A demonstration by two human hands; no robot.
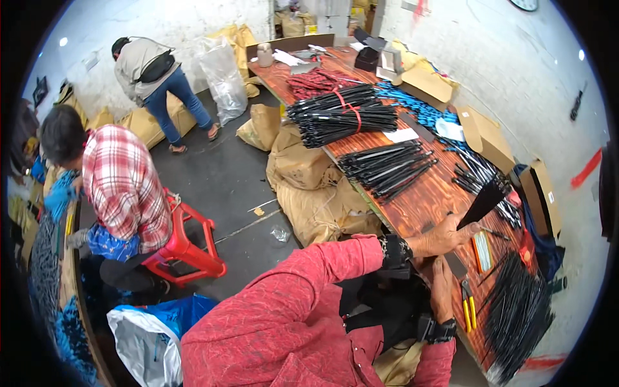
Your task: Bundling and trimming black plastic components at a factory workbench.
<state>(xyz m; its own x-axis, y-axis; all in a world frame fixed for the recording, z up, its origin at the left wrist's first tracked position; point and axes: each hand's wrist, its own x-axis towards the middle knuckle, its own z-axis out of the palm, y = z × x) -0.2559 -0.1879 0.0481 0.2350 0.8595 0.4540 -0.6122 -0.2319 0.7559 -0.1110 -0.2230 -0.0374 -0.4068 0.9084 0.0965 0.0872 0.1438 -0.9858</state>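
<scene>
On wooden bench (425, 193): L hand (445, 237) grips black fanned strip bundle (482, 203); R hand (442, 287) flat, open, beside yellow-handled pliers (469, 308), near edge.

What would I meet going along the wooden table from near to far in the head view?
Loose pile of black rods → yellow-handled pliers → left hand holding a black fan-shaped bunch → black rod bundle → red-tied black bundle → red bundle.

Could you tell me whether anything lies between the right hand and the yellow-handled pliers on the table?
Nothing visible does. The right hand rests on the wooden table just left of the yellow-handled pliers, with only bare wood between them.
</scene>
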